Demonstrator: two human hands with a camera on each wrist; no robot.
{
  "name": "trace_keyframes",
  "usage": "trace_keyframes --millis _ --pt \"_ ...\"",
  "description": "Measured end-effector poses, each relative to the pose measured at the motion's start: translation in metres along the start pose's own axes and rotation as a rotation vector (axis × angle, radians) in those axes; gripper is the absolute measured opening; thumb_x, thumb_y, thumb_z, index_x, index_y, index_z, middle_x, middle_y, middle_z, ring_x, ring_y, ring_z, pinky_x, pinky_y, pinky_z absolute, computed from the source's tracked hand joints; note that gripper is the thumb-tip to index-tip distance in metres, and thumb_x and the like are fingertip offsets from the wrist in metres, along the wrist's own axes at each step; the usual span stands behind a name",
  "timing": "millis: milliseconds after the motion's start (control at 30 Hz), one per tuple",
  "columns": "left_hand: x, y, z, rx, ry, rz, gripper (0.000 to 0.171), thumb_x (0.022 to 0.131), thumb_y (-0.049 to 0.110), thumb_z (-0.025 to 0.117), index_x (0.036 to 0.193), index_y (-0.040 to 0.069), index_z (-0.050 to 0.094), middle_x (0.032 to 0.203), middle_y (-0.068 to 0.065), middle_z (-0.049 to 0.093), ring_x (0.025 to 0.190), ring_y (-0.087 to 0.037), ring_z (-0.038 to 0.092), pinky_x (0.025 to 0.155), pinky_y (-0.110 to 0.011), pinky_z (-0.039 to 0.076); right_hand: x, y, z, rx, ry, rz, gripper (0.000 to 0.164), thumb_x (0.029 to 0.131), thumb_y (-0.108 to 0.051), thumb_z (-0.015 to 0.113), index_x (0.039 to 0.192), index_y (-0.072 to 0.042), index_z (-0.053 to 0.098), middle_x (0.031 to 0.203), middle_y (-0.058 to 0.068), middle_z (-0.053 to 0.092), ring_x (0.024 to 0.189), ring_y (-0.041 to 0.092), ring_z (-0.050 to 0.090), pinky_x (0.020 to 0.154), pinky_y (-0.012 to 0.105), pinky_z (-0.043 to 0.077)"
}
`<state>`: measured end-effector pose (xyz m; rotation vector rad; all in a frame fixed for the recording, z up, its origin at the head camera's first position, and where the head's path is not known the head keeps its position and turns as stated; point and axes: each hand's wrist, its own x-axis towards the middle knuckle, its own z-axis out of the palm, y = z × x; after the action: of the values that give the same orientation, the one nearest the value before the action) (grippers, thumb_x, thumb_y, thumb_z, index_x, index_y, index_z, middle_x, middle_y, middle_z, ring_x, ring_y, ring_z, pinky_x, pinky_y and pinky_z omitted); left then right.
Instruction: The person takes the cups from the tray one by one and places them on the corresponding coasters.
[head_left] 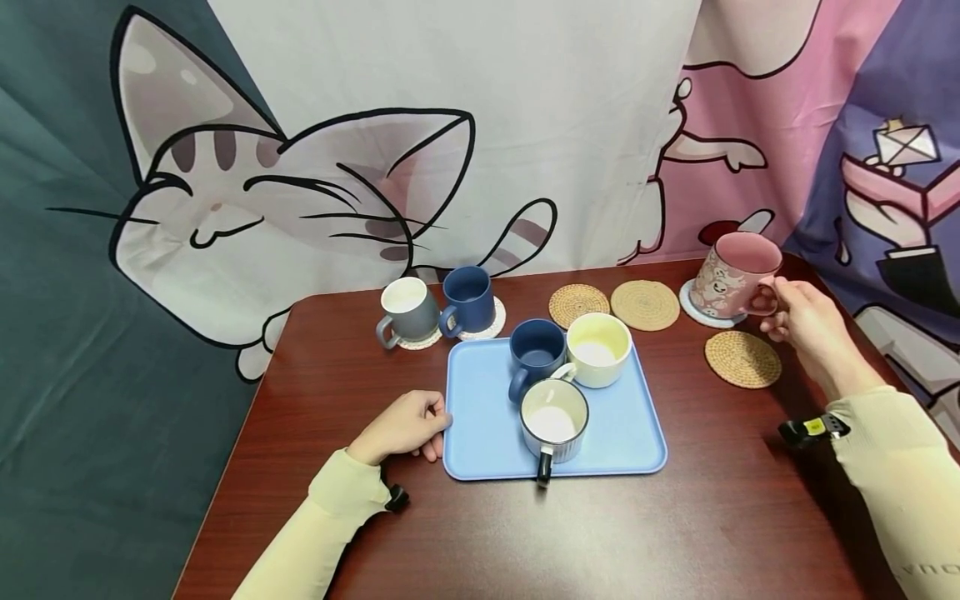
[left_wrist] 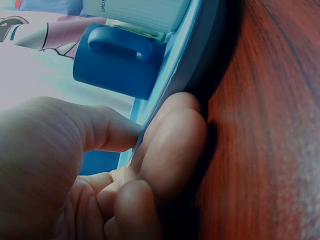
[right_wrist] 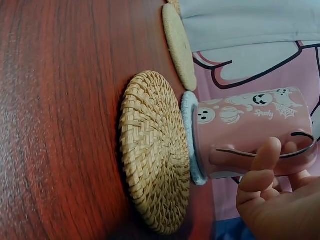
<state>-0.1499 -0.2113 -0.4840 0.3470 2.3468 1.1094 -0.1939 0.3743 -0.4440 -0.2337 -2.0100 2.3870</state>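
Note:
My left hand [head_left: 408, 423] pinches the left edge of a light blue tray [head_left: 476, 425], thumb on the rim and fingers against its outer side. Three cups stand on that tray: a dark blue mug [head_left: 531, 360], a pale yellow cup [head_left: 596, 354] and a white ribbed cup [head_left: 553, 425] with a black handle. At the back right, my right hand [head_left: 813, 329] holds the handle of a pink mug [right_wrist: 240, 120] printed with white ghosts and pumpkins. This mug sits on a pale round coaster [right_wrist: 189, 135], and a woven coaster [right_wrist: 155, 150] lies in front of it.
Left of the tray's back, a grey mug [head_left: 412, 312] and another dark blue mug [head_left: 470, 300] stand on white coasters. Two round tan coasters [head_left: 645, 305] lie along the table's back edge. A printed cloth [head_left: 585, 125] hangs behind the dark wooden table [head_left: 600, 533].

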Motion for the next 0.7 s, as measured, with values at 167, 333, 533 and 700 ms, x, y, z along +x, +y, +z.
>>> trace_keyframes --millis 167,333,533,700 --pt "-0.001 0.0 0.0 -0.001 -0.002 -0.004 0.023 0.101 0.018 0.056 0.082 0.008 0.061 0.059 -0.003 0.072 0.05 -0.017 0.069 0.044 -0.024 0.049 -0.005 0.0 0.002 -0.113 0.061 -0.019 0.023 0.105 -0.034 0.059 0.116 -0.015 0.05 0.092 -0.014 0.067 0.059 0.007 0.066 0.051 0.018 0.047" --pt "0.0 0.0 -0.001 0.001 -0.001 -0.007 0.024 0.102 0.019 0.056 0.081 0.008 0.061 0.059 -0.003 0.072 0.051 -0.018 0.07 0.044 -0.024 0.049 -0.014 -0.002 0.001 -0.227 0.106 -0.035 0.02 0.104 -0.035 0.061 0.114 -0.021 0.05 0.104 -0.015 0.059 0.062 0.004 0.068 0.052 0.017 0.047" --pt "0.0 -0.001 -0.001 -0.003 -0.001 -0.012 0.024 0.102 0.019 0.057 0.081 0.008 0.06 0.06 -0.004 0.072 0.051 -0.019 0.07 0.045 -0.025 0.049 -0.03 -0.006 0.003 -0.351 0.17 -0.119 0.011 0.105 -0.022 0.058 0.111 -0.024 0.05 0.101 -0.016 0.057 0.062 -0.002 0.067 0.052 0.013 0.046" --pt "0.0 -0.001 -0.001 -0.005 -0.001 -0.014 0.024 0.102 0.02 0.057 0.081 0.007 0.061 0.06 -0.004 0.072 0.051 -0.019 0.07 0.045 -0.026 0.049 -0.051 -0.007 0.01 -0.571 0.278 -0.187 0.018 0.104 -0.019 0.056 0.111 -0.034 0.049 0.099 -0.023 0.054 0.067 -0.014 0.062 0.058 0.009 0.044"
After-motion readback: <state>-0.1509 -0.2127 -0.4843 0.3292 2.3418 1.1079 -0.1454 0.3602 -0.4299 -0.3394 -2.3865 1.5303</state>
